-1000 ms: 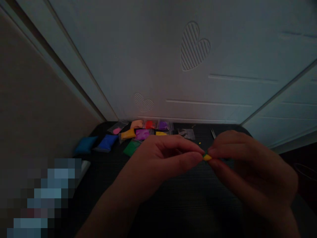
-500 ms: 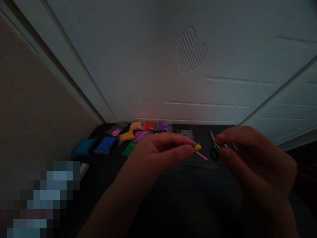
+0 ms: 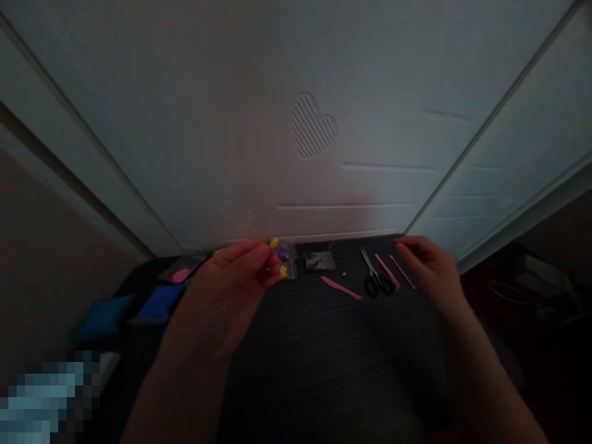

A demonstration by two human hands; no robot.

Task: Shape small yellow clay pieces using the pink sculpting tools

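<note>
My left hand (image 3: pixel 235 277) is closed in a pinch, holding a small yellow-and-green clay piece (image 3: pixel 274 244) at the fingertips, raised above the dark table. Apart from it on the right, my right hand (image 3: pixel 428 268) has thumb and forefinger drawn together; whether anything lies between them is too small to make out. Close to that hand are a thin pink stick tool (image 3: pixel 402 271), a pink tool with a bent end (image 3: pixel 387 271) and black-handled scissors (image 3: pixel 372 274). Between the hands lie a pink plastic knife (image 3: pixel 341 288) and a tiny yellow bit (image 3: pixel 344 274).
Blue (image 3: pixel 160 305) and teal (image 3: pixel 104 317) clay packets lie on the dark table (image 3: pixel 314 364) at the left. Behind my left hand are a purple packet (image 3: pixel 283 251) and a bag with pink clay (image 3: pixel 181 275). A greyish packet (image 3: pixel 319 261) sits near the white panel (image 3: pixel 259 123).
My view has turned to the right. My hands have moved farther apart; the left one still holds the clay piece. The right thumb and forefinger have come closer together, and the scissors show fully.
</note>
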